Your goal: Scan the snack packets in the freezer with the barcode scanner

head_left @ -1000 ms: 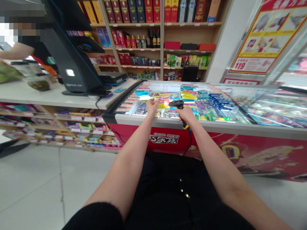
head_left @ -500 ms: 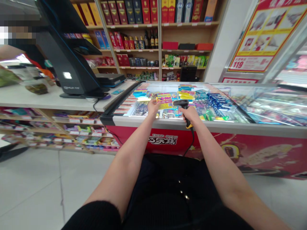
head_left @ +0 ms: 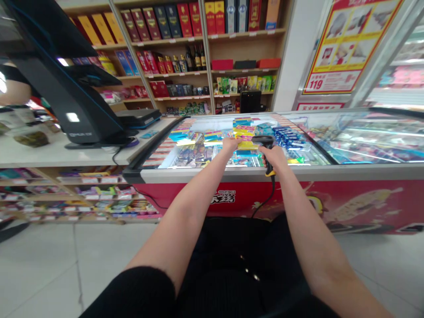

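My left hand (head_left: 229, 144) is over the glass-topped chest freezer (head_left: 179, 176), its fingers closed at the left edge of a yellow packet (head_left: 245, 145). That packet overlaps the yellow-and-pink packets (head_left: 244, 130) lying on the glass. My right hand (head_left: 275, 157) is wrapped round the grip of a black handheld barcode scanner (head_left: 264, 140). The scanner's head points left, towards the yellow packet, and its cable (head_left: 270, 196) hangs down the freezer's red front. Left of my left hand lie blue-and-yellow packets (head_left: 213, 137).
A row of blue packets (head_left: 289, 138) lies on the freezer's right part. To the left, a black checkout terminal (head_left: 66, 97) stands on a white counter (head_left: 99, 155). Shelves (head_left: 175, 40) of boxes and bottles rise behind. Part of another person's arm (head_left: 16, 92) shows at the far left.
My left hand has moved right with the yellow packet, over the packets on the glass. The scanner stays in my right hand, slightly further right. The view has swung a little to the right.
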{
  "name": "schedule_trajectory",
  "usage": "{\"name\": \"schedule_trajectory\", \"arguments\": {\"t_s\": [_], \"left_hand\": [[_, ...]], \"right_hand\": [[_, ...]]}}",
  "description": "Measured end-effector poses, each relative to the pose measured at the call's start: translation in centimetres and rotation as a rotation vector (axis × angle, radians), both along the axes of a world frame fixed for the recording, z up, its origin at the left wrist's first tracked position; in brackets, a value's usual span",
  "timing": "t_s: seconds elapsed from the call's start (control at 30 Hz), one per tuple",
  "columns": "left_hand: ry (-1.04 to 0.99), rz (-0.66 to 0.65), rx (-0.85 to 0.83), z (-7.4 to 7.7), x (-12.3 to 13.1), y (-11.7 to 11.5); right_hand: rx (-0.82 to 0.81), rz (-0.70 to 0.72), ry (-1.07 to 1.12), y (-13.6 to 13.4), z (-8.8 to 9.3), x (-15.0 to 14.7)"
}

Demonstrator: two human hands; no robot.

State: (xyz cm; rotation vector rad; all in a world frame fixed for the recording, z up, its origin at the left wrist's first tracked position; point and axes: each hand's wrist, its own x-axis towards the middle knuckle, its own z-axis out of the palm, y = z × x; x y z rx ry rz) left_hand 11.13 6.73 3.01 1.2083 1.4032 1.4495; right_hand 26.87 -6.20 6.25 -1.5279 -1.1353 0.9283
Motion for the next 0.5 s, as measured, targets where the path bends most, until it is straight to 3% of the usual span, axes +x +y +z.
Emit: {"name": "schedule_trajectory", "arguments": {"t_s": [0.07, 0.17, 0.3, 0.5], "left_hand": [[0.062, 0.048, -0.054, -0.1, 0.6, 0.0], [0.311, 0.117, -0.046, -0.1, 1.2, -0.7], [0.638, 0.097, -0.025, -0.3, 1.6, -1.9], [0.749, 0.129, 0.079, 0.5, -1.1, -1.6]], "right_hand": [[-0.008, -0.008, 0.015, 0.1, -0.2, 0.5], [-0.022, -0.032, 0.033, 0.2, -0.5, 0.9], [-0.02, -0.032, 0.025, 0.1, -0.6, 0.7], [0.014, 0.022, 0.045, 0.2, -1.2, -0.1]]}}
